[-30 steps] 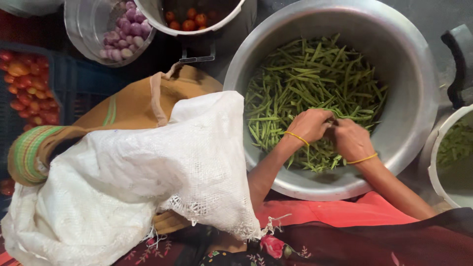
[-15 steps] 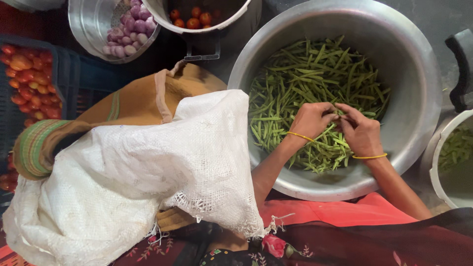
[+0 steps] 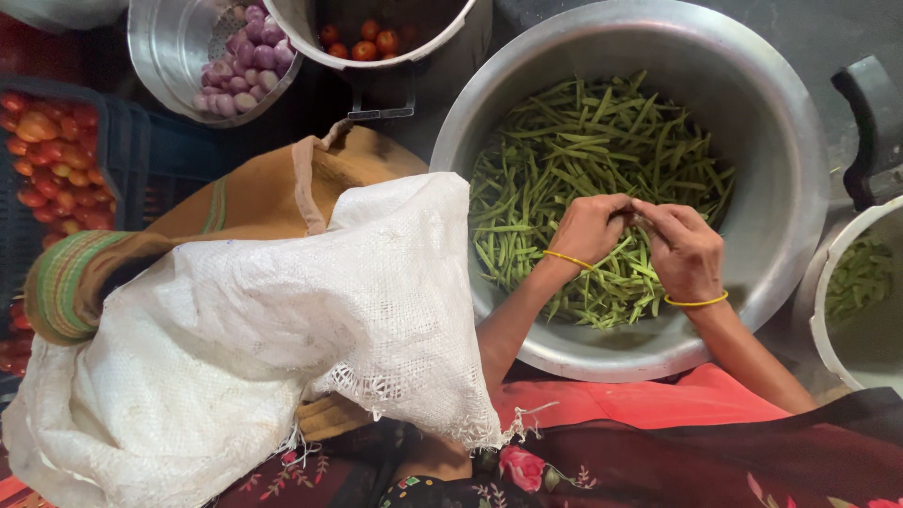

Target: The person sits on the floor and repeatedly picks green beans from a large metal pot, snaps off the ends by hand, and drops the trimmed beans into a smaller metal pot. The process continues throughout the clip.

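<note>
Pinching one slim green bean [image 3: 632,218] between them above the heap near the big steel basin's [image 3: 781,122] front rim, the left hand [image 3: 588,229] and right hand [image 3: 685,249] close fingertips on its ends; light, stiff, probably snappable.

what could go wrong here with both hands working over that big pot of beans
The left hand and right hand meet closely on one green bean, so a fingertip could get pinched as it snaps. The white woven sack droops against the rim of the large steel pot, and its frayed threads might shed into the beans. Pieces could also flick out of the pot towards the smaller pot of cut beans or the floor.
</note>
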The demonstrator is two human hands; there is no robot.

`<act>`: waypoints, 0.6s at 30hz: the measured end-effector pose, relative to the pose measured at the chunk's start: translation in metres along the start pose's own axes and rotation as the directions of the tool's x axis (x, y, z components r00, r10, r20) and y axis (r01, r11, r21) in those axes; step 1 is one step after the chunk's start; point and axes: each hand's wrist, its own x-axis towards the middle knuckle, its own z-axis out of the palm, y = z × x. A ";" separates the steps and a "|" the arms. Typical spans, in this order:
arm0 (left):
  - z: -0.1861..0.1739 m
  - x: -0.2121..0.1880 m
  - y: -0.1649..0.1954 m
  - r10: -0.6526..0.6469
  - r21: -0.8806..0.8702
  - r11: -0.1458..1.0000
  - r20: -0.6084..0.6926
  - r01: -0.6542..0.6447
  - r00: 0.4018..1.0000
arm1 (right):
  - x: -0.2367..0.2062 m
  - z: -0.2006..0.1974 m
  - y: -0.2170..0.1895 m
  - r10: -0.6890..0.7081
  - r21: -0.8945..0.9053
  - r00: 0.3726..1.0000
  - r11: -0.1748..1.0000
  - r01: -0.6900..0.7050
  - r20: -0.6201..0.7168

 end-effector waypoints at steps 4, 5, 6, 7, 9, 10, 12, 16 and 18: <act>0.002 0.000 -0.003 0.076 0.112 0.991 -0.011 -0.074 0.997 | -0.001 0.000 0.003 -0.042 -0.127 0.999 0.991 0.041 -0.001; 0.003 0.000 -0.004 0.081 0.105 0.991 -0.012 -0.079 0.997 | -0.001 0.000 0.003 -0.055 -0.158 0.998 0.986 0.055 0.004; 0.003 0.000 -0.005 0.060 0.097 0.994 -0.013 -0.058 0.998 | -0.001 -0.001 0.003 -0.069 -0.189 0.998 0.979 0.069 0.009; 0.004 0.000 -0.007 0.039 0.089 0.995 -0.013 -0.038 0.999 | -0.001 -0.001 0.002 -0.068 -0.200 0.998 0.977 0.069 0.017; 0.005 0.000 -0.010 0.009 0.069 0.998 -0.013 -0.008 1.000 | 0.000 -0.002 0.000 -0.064 -0.222 0.997 0.973 0.069 0.031; 0.005 0.000 -0.012 0.001 0.056 0.998 -0.013 0.000 1.000 | 0.000 -0.002 -0.002 -0.075 -0.228 0.997 0.970 0.080 0.029; 0.005 0.002 -0.016 -0.013 0.033 0.999 0.001 0.013 1.000 | 0.000 -0.002 -0.004 -0.098 -0.238 0.995 0.966 0.101 0.025; 0.006 0.003 -0.019 -0.023 0.015 1.000 0.025 0.023 0.999 | 0.000 -0.002 -0.005 -0.105 -0.258 0.994 0.960 0.109 0.030; 0.007 0.002 -0.017 -0.037 -0.001 0.999 0.015 0.037 0.999 | -0.001 -0.002 -0.004 -0.084 -0.280 0.996 0.956 0.087 0.022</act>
